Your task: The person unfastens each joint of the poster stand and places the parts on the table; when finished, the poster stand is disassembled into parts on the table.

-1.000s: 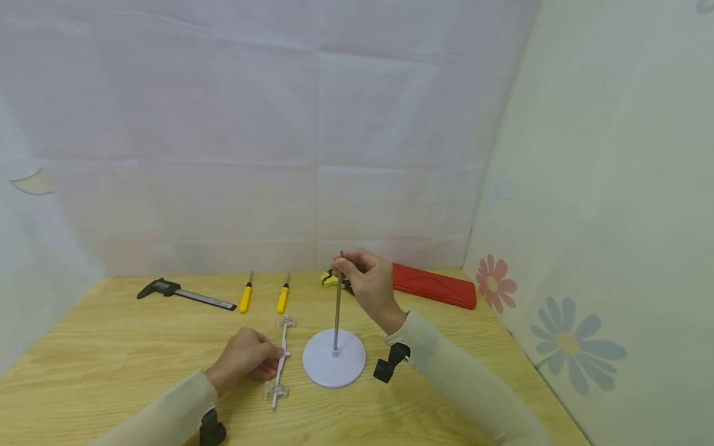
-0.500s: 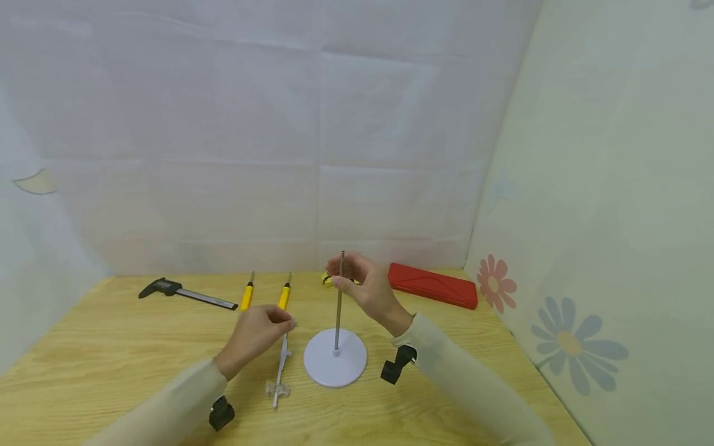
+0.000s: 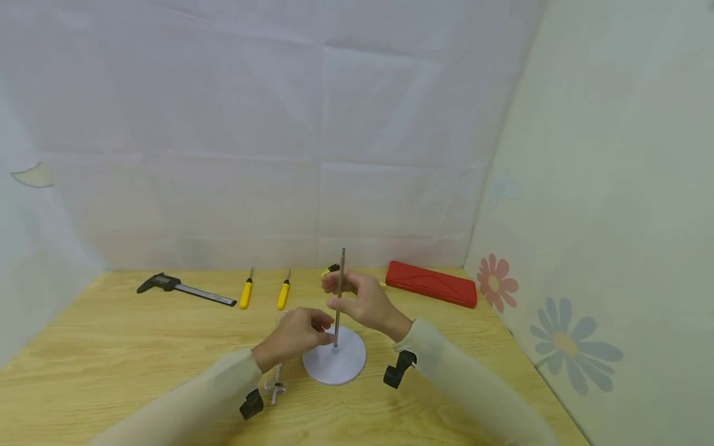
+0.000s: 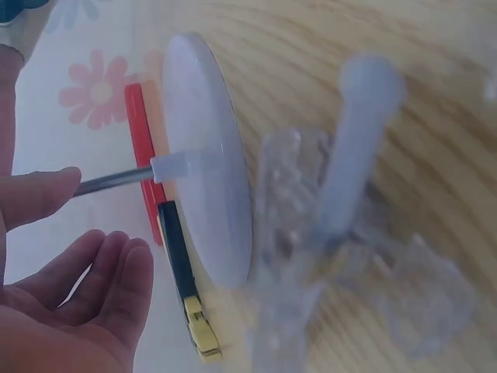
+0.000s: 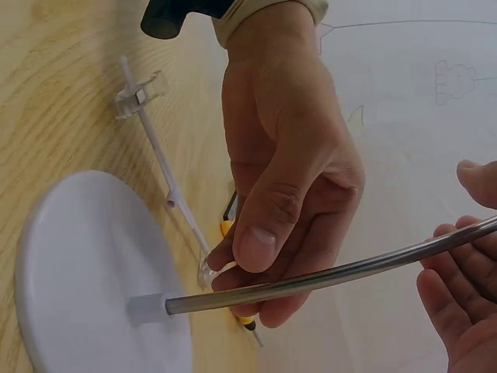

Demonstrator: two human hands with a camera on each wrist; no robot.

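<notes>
A thin metal rod stands upright in a round white base on the wooden table. My right hand is beside the rod's middle, fingers relaxed; one fingertip touches the rod and the thumb stays apart. My left hand is low beside the rod and pinches one end of a white bar with clear clips. The bar's other end lies on the table. In the left wrist view the clip bar is blurred, next to the base.
At the back of the table lie a black caliper, two yellow-handled screwdrivers, a yellow-and-black tool and a red case. White sheets wall in the back and right side.
My left hand lifted one end of the clip bar and carried it right, up to the rod. My right hand let go of the rod's top and slid down to its middle.
</notes>
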